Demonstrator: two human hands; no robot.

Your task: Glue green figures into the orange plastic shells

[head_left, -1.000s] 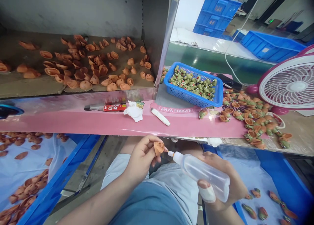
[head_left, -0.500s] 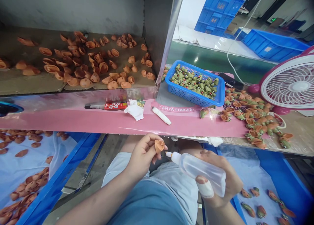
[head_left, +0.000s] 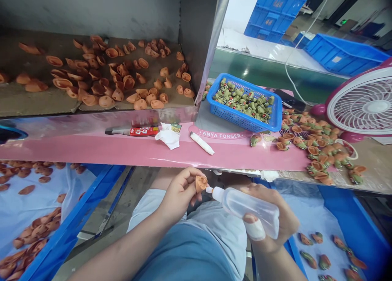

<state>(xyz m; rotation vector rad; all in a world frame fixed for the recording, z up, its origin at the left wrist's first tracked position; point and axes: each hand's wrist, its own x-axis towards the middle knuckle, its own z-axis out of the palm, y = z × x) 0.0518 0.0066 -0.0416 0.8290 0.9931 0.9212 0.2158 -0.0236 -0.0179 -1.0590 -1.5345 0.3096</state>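
Note:
Between the thumb and fingers of my left hand (head_left: 180, 191) is a small orange shell-shaped piece (head_left: 201, 183), held just beyond the table edge over my lap. My right hand (head_left: 272, 215), its thumb wrapped in white, grips a translucent squeeze bottle (head_left: 251, 209) lying nearly level. The bottle's narrow tip points left and is at the orange piece's lower right side; whether they touch I cannot tell. Both hands are closed. On the right of the table lie several joined orange-and-green pieces (head_left: 321, 144). A blue basket (head_left: 245, 123) holds small green pieces.
Loose orange pieces (head_left: 122, 83) cover a cardboard shelf at left. A red-labelled tube (head_left: 143, 131), crumpled tissue (head_left: 168, 137) and white stick-like item (head_left: 202, 143) lie on the pink table (head_left: 92, 152). A fan (head_left: 364, 101) stands right. Blue bins (head_left: 82, 215) flank my legs.
The squeeze bottle has shifted slightly left and up, bringing its tip closer to the orange piece. My left hand keeps the piece in nearly the same place.

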